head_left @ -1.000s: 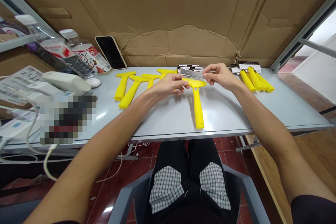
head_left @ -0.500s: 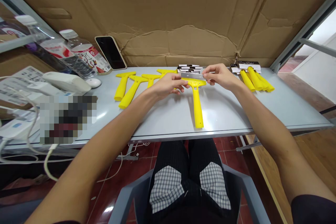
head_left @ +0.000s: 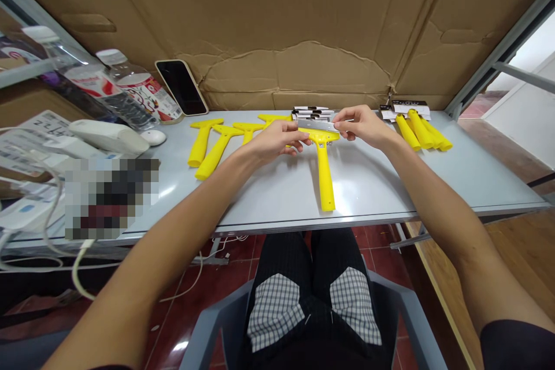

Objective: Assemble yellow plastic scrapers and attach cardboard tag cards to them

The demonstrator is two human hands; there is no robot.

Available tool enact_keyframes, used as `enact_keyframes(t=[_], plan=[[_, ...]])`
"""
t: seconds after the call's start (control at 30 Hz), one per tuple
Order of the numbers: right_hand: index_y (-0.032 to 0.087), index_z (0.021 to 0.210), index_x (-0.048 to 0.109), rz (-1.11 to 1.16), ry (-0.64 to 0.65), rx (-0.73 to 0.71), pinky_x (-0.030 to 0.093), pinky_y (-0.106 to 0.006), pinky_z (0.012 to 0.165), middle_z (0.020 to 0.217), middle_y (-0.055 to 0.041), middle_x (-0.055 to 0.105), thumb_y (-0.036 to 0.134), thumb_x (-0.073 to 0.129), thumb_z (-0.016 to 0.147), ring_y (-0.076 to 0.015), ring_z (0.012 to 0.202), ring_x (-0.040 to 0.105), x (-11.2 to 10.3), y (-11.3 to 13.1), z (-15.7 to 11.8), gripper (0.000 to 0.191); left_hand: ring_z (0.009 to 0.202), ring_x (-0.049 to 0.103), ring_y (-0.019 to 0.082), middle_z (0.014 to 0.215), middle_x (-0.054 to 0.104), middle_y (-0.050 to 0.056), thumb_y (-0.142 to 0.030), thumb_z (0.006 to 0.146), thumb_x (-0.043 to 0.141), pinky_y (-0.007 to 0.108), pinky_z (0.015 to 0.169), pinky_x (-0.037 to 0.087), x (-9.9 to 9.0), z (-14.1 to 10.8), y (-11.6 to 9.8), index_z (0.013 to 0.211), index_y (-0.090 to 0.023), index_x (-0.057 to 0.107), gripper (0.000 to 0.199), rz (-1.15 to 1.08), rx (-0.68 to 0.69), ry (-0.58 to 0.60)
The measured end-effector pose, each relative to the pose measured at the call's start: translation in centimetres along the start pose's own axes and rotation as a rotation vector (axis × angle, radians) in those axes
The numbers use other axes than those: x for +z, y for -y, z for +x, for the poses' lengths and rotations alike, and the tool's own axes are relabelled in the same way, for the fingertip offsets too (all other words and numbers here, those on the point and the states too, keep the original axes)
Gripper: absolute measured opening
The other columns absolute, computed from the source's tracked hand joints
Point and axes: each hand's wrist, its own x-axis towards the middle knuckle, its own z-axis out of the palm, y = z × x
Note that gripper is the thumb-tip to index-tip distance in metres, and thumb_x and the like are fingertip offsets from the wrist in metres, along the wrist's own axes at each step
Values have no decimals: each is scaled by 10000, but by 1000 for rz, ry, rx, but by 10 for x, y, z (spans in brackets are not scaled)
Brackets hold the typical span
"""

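Note:
A yellow scraper (head_left: 326, 179) lies before me, its handle pointing toward the table's front edge. Along the top of its wide head is a flat metal blade (head_left: 315, 125), slightly tilted. My left hand (head_left: 280, 140) is closed at the left end of the scraper head, fingertips also close to the blade's end. The blade's right end is pinched between the thumb and fingers of my right hand (head_left: 358, 124). Whether the blade sits in the head or just above it, I cannot tell. Behind the blade are several black-and-white packaged pieces (head_left: 312, 112).
Several yellow scraper handles (head_left: 217, 153) lie to the left. On the right, more yellow scrapers (head_left: 420, 130) lie with black-and-white cards. A phone (head_left: 184, 88) leans on the cardboard; bottles (head_left: 143, 89), a white mouse (head_left: 153, 137) and cables crowd the left.
The blade has tilted a little, its right end slightly lower. Both hands keep nearly the same place and grip.

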Motion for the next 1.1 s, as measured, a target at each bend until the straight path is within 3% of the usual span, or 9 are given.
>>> enact_keyframes(t=[0.13,0.23,0.43,0.63,1.1], plan=[[189,895,794,19,-9,10,407,-281,507,694,-9,639,430,1017,808,-120,591,533,0,-1,0,339,754,668,130,1056,829,140,-301,820,937,289,698,517,0,0,0,977,-145,804,258,-9,1,3],[193,886,784,44,-13,2,484,-305,538,753,-32,678,403,1017,814,-128,603,577,0,-2,0,322,741,677,130,1054,835,144,-273,853,922,284,686,520,0,0,-1,981,-144,793,223,-38,-20,-9],[195,773,800,43,-73,-80,631,-383,699,961,-96,760,308,1052,688,-182,754,671,1,-4,3,289,686,680,118,1055,843,158,-195,924,858,277,696,555,1,2,-3,987,-121,782,123,-96,-42,-56],[213,718,804,-45,-135,-170,632,-424,890,954,-81,775,301,1050,608,-241,944,696,0,-13,9,283,710,704,133,1055,849,164,-198,927,876,263,680,566,2,2,-4,1004,-121,788,140,-105,-46,-62],[219,751,839,-17,-98,-158,550,-342,704,913,-43,728,248,1045,573,-164,774,584,1,-11,9,274,756,760,166,1068,857,178,-237,927,875,272,676,576,-5,8,8,1048,-127,812,175,-103,-8,-29]])
